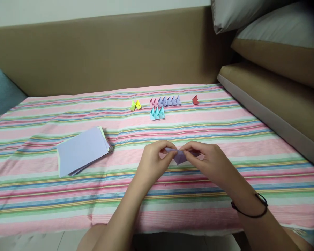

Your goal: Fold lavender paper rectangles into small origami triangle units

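Note:
Between my hands is a small piece of folded purple paper (180, 158), held a little above the striped cloth. My left hand (159, 155) pinches its left part between thumb and fingers. On the other side my right hand (202, 157) grips the right part the same way, its fingertips close to the left ones. The paper comes to a point at the bottom, and much of it is hidden by my fingers.
A stack of lilac paper sheets (82, 150) lies to the left. Farther back stand folded paper pieces: yellow ones (135, 105), a pink and purple row (165, 101), turquoise ones (157, 113) and a red one (195, 100). Cushions (277, 101) rise at right.

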